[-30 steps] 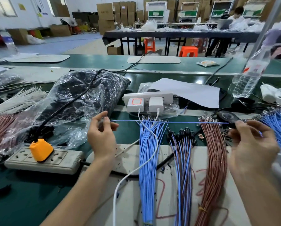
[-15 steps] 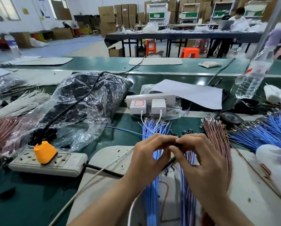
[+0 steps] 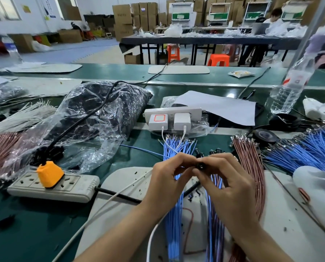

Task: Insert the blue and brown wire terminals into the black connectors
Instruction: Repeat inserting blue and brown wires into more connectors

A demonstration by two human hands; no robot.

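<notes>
While pinching the blue wire (image 3: 142, 150) in left hand (image 3: 167, 173) fingers, gripping black connector (image 3: 201, 165) at right hand (image 3: 229, 178) fingertips, tip to tip, likely to line terminal up with socket.

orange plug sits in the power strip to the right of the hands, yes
No: the head view shows the orange plug in the power strip left of the left hand and right hand, not right.

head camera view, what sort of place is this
Most likely a wire-harness assembly workshop or small factory: bundles of blue wires and brown wires with terminals lie on a long green workbench, and stacked cardboard boxes line the back wall.
</notes>
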